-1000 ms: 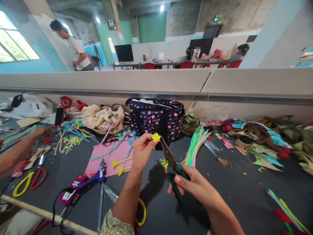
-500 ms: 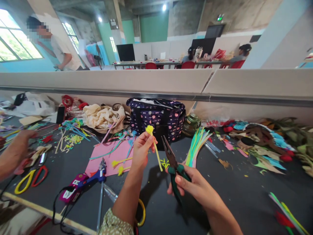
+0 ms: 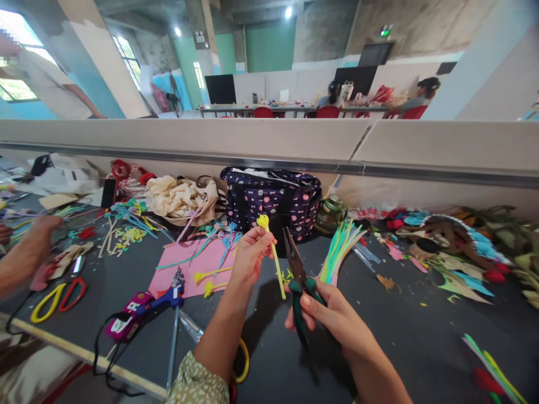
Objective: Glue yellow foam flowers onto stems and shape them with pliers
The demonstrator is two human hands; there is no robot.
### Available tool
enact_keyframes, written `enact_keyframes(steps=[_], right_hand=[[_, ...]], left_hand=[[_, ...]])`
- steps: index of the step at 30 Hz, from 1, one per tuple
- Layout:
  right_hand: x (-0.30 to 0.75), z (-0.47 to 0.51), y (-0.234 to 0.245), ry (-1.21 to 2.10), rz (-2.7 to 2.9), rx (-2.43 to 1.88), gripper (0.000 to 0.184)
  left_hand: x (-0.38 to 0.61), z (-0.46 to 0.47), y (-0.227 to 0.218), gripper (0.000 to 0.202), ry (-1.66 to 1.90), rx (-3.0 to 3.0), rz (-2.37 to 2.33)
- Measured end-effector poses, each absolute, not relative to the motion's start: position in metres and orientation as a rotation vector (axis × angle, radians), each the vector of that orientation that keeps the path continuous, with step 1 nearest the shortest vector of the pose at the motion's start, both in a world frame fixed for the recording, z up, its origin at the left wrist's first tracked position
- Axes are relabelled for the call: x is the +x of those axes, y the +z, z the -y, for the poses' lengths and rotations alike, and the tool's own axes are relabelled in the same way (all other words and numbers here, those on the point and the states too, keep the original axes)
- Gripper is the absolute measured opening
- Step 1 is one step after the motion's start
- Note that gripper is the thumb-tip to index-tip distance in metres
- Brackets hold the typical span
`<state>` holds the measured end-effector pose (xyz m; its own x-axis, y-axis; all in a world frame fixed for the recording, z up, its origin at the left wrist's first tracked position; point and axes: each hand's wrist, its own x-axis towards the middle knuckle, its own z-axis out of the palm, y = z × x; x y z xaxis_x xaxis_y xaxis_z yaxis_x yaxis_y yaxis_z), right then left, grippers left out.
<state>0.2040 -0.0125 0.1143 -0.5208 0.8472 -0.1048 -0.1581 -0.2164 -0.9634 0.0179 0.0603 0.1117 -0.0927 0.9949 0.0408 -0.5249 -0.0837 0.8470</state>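
Observation:
Between the thumb and fingers of my left hand (image 3: 255,255) is a yellow pipe-cleaner flower (image 3: 275,264), its bloom upward and its stem slanting down to the right. My right hand (image 3: 326,314) grips green-handled needle-nose pliers (image 3: 298,269), whose jaws point up and stand slightly apart, beside the stem without touching it. Small yellow scraps lie on the table behind the stem. Left of my hand, more yellow flowers (image 3: 208,289) rest on a pink sheet (image 3: 168,275). A bundle of colored pipe cleaners (image 3: 341,249) lies behind my right hand.
A blue glue gun (image 3: 168,294) and red-and-yellow scissors (image 3: 63,297) lie to the left, near another person's arm (image 3: 25,252). At the back stand a patterned bag (image 3: 273,196) and a glass jar (image 3: 332,213). Fabric scraps (image 3: 455,269) cover the right side.
The view has shifted slightly. Both hands keep their grips on the flower and pliers. In the background, a walking person has moved toward the left edge.

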Motion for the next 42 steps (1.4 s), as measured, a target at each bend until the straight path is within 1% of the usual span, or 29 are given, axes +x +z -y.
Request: enact_keyframes(steps=[5,13,22,30,36,38,42], right_hand=[[0.207,0.013,0.112,1.868,1.243,-0.826,0.045],[0.213,0.016,0.113,1.867,1.214,-0.796,0.042],[0.220,0.017,0.113,1.790,1.232,-0.832,0.036],[0.221,0.021,0.119,1.719,1.269,-0.901,0.038],[0.229,0.022,0.118,1.659,1.281,-0.954,0.034],[0.232,0.023,0.116,1.644,1.271,-0.979,0.033],[0.235,0.022,0.114,1.642,1.296,-1.007,0.024]], left_hand=[[0.022,-0.058,0.114,0.027,1.516,0.752,-0.822],[0.021,-0.063,0.107,0.023,1.556,0.804,-0.876],[0.021,-0.070,0.096,0.018,1.781,1.016,-1.103],[0.008,-0.075,0.095,0.013,1.679,1.162,-1.313],[-0.019,-0.071,0.102,0.012,1.718,1.296,-1.428],[-0.031,-0.067,0.106,0.012,1.779,1.317,-1.438],[-0.053,-0.064,0.119,0.016,1.753,1.289,-1.435]])
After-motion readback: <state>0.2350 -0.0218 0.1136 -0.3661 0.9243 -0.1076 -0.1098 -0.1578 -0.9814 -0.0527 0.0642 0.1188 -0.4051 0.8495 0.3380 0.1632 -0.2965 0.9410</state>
